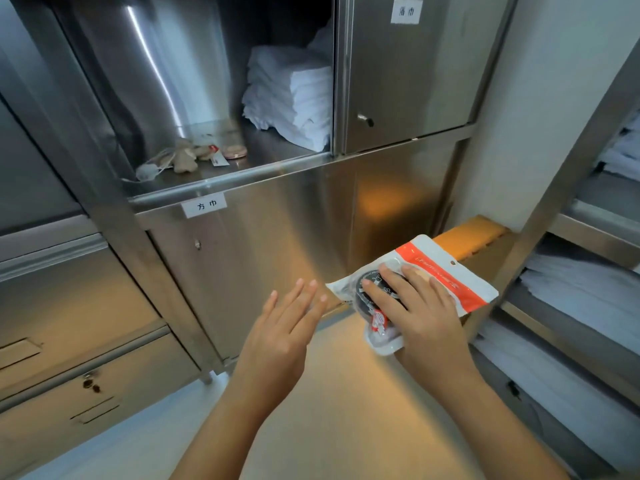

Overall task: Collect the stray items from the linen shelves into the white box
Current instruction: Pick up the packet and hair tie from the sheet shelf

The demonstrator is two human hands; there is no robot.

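Observation:
My right hand [420, 315] holds a white and orange plastic packet [446, 275] with a dark round item inside, low in front of the steel cabinet. My left hand [284, 327] hovers beside it, fingers straight and spread, holding nothing. On the open cabinet shelf [221, 176] lie stray items: a small beige plush toy [185, 155], a red and white tag [218, 157], a round pinkish disc [234, 151] and a whitish bag [147, 172]. A stack of folded white towels [294, 98] sits on the same shelf to the right. No white box is in view.
A cardboard box [485, 258] with an orange thing on top stands on the floor by the wall. Steel racks [588, 237] with folded white linen run along the right. Closed cabinet doors and drawers [79, 358] fill the left.

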